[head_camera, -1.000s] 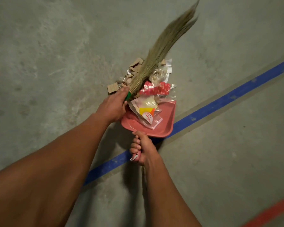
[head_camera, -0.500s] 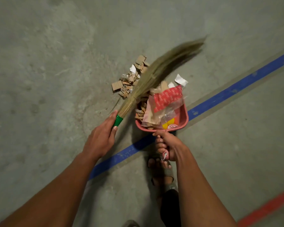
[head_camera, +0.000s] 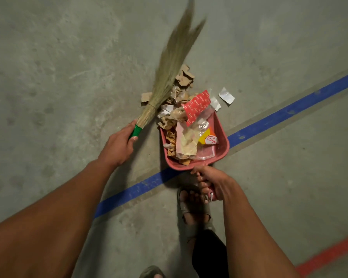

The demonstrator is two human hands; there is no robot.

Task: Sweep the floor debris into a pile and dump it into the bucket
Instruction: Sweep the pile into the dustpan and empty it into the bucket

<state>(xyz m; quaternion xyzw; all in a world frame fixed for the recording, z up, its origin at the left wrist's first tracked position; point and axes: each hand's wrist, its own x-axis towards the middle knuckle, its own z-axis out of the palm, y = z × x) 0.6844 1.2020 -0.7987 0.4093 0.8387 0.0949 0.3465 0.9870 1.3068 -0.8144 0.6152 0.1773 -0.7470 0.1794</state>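
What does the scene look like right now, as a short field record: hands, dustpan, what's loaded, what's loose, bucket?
left hand: grips the broom at its green-wrapped neck
right hand: grips the dustpan handle
dustpan position: on the floor, mouth at the debris, back edge by the blue floor line
in the pan: red wrapper, clear plastic, paper and cardboard scraps
loose on floor: cardboard bits, white paper scrap
bucket: not in view

one head-worn wide-angle view, steeply down and forward, close above the concrete floor (head_camera: 68,57) at arm's reach
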